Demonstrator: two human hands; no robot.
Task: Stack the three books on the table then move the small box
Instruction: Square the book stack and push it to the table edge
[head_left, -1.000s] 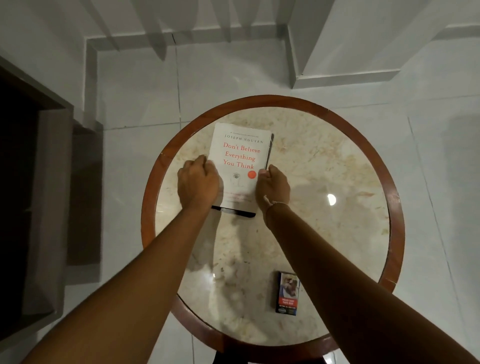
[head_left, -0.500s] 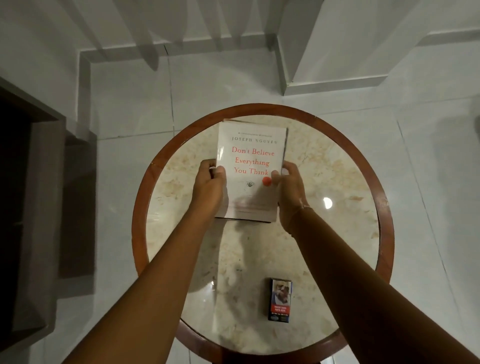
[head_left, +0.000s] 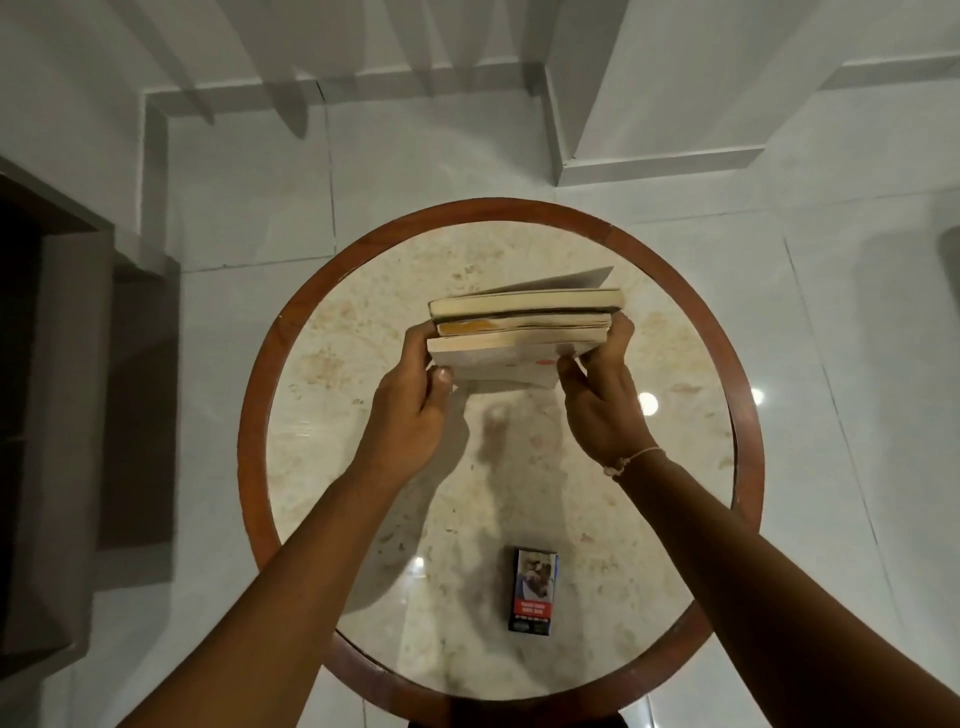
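A person's left hand (head_left: 410, 415) and right hand (head_left: 597, 410) pinch the side edges of 3 books (head_left: 522, 332) tilted above the table (head_left: 363, 291), a stiff but probably slide-prone bundle best clamped from both sides, the small box (head_left: 535, 590) lying near the front rim.

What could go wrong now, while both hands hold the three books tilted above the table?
1. The stack of three books is tipped on edge and pinched only at its ends by the left hand and the right hand, so a middle book may slip out.
2. One cover flares open at the far side and may fold when the stack is set down on the round table.
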